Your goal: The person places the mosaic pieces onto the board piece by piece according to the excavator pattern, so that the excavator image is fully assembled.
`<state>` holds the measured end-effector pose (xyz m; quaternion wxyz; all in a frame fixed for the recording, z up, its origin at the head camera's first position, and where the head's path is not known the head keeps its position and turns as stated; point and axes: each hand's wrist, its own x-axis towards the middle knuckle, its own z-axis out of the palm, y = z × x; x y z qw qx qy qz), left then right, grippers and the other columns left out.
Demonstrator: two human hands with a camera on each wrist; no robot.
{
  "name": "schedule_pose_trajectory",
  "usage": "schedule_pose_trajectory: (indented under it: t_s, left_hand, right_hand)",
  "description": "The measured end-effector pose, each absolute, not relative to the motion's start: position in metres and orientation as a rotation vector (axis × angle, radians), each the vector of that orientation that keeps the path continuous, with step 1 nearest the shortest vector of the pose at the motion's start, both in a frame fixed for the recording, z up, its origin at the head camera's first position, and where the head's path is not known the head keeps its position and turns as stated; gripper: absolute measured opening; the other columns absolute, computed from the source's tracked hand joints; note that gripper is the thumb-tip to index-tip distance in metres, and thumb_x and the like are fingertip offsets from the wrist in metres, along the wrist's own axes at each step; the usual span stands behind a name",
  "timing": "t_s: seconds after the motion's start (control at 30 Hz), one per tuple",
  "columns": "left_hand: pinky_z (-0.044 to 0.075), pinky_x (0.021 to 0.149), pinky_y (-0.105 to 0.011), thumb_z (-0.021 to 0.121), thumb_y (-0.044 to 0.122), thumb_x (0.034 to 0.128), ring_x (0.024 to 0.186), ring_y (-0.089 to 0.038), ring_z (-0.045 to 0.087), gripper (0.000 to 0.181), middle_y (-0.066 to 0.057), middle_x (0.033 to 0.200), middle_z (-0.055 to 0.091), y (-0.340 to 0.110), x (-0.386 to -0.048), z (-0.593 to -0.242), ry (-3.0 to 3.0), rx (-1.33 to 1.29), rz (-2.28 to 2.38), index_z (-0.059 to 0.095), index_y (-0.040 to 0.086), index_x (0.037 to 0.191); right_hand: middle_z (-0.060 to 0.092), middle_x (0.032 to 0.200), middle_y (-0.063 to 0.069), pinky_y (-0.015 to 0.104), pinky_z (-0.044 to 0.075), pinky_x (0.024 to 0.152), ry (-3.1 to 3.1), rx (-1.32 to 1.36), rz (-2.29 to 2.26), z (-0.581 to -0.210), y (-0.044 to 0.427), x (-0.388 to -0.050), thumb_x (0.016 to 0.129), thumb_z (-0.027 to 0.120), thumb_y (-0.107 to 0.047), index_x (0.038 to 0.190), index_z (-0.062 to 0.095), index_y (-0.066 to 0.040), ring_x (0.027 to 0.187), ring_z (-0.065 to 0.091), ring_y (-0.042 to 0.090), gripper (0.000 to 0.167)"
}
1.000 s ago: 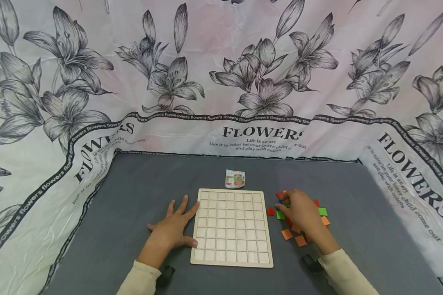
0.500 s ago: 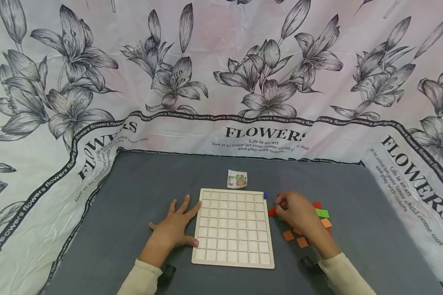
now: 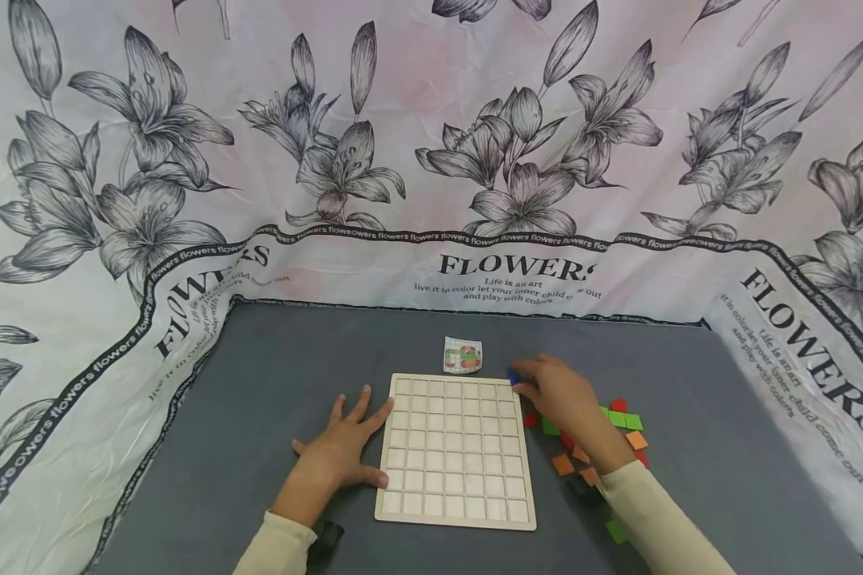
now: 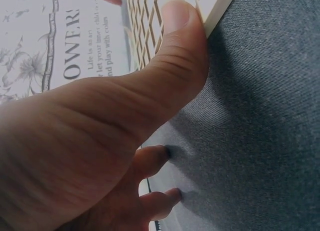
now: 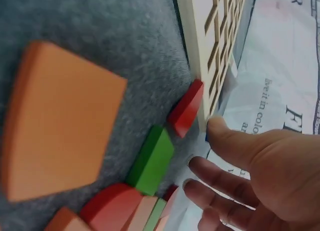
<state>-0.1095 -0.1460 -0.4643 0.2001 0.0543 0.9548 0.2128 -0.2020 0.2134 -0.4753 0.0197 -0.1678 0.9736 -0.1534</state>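
My left hand [image 3: 338,455] lies spread at the left side of a pale wooden grid board [image 3: 456,528], its thumb [image 4: 177,21] resting on the board's rim in the left wrist view. My right hand [image 3: 561,395] reaches the board's far right corner. Between its thumb and index finger is a small blue tile [image 3: 514,379], of which only a sliver [image 5: 207,137] shows past the thumb in the right wrist view. Below that hand lie a red tile [image 5: 187,108] against the board's side and a green tile [image 5: 151,161].
A small card with a coloured grid picture [image 3: 463,355] lies behind the board. Several red, green and orange tiles [image 3: 636,440] are scattered right of it, partly under the right forearm. One green tile [image 3: 616,531] lies nearer. A flower-printed cloth [image 3: 374,263] borders the grey table [image 3: 316,335].
The blue tile went from the pile to the board's far right corner, apart from the hand half a second ago. My right hand has moved left and away to it. The left hand stays put.
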Motion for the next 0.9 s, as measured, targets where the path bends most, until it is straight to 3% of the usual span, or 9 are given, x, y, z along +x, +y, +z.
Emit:
schedule_pose_trajectory:
  t_s: [0.13, 0.33, 0.53, 0.67, 0.77, 0.9]
  left_hand:
    - [0.015, 0.087, -0.101, 0.097, 0.041, 0.0697, 0.162, -0.046, 0.004, 0.117, -0.003, 0.179, 0.01, -0.143, -0.109, -0.466, 2.66, 0.157, 0.596, 0.033, 0.035, 0.168]
    - [0.015, 0.088, -0.101, 0.097, 0.041, 0.0706, 0.162, -0.046, 0.003, 0.117, -0.003, 0.179, 0.01, -0.142, -0.111, -0.466, 2.654, 0.159, 0.591, 0.033, 0.036, 0.168]
    - [0.014, 0.088, -0.101, 0.097, 0.042, 0.0707, 0.162, -0.046, 0.002, 0.117, -0.003, 0.179, 0.009, -0.144, -0.111, -0.467, 2.652, 0.151, 0.594, 0.032, 0.036, 0.168]
    - [0.015, 0.088, -0.101, 0.097, 0.042, 0.0705, 0.162, -0.045, 0.003, 0.118, -0.003, 0.179, 0.009, -0.146, -0.11, -0.467, 2.663, 0.147, 0.589, 0.032, 0.036, 0.168]
    - [0.015, 0.088, -0.101, 0.097, 0.042, 0.0704, 0.162, -0.046, 0.003, 0.117, -0.003, 0.179, 0.009, -0.146, -0.11, -0.467, 2.663, 0.149, 0.592, 0.032, 0.036, 0.168]
    - [0.014, 0.088, -0.101, 0.097, 0.042, 0.0702, 0.162, -0.046, 0.003, 0.117, -0.004, 0.179, 0.01, -0.146, -0.11, -0.466, 2.66, 0.151, 0.6, 0.033, 0.036, 0.168]
  right_hand:
    - [0.064, 0.098, 0.003, 0.035, 0.054, 0.059, 2.992, -0.532, -0.482, -0.478, 0.214, -0.205, 0.097, 0.08, -0.023, 0.124, 0.078, -0.014, 0.081, 0.063, 0.018, 0.028]
    - [0.07, 0.094, 0.001, 0.034, 0.054, 0.065, 2.978, -0.536, -0.703, -0.476, 0.222, -0.202, 0.096, 0.08, -0.013, 0.104, 0.073, -0.009, 0.076, 0.063, 0.014, 0.011]
    - [0.073, 0.101, 0.0, 0.03, 0.053, 0.063, 3.029, -0.636, -0.713, -0.471, 0.228, -0.188, 0.097, 0.079, -0.011, 0.114, 0.079, -0.012, 0.077, 0.064, 0.012, 0.017]
    - [0.074, 0.094, -0.005, 0.027, 0.049, 0.057, 3.045, -0.653, -0.709, -0.467, 0.228, -0.178, 0.096, 0.081, -0.015, 0.109, 0.081, -0.017, 0.069, 0.062, 0.008, 0.014]
    - [0.074, 0.087, -0.007, 0.026, 0.049, 0.055, 2.994, -0.642, -0.752, -0.466, 0.228, -0.171, 0.099, 0.079, -0.018, 0.111, 0.077, -0.016, 0.063, 0.059, 0.005, 0.012]
    - [0.077, 0.089, -0.005, 0.025, 0.052, 0.059, 2.932, -0.648, -0.805, -0.466, 0.224, -0.164, 0.101, 0.075, -0.016, 0.112, 0.074, -0.013, 0.07, 0.065, 0.003, 0.012]
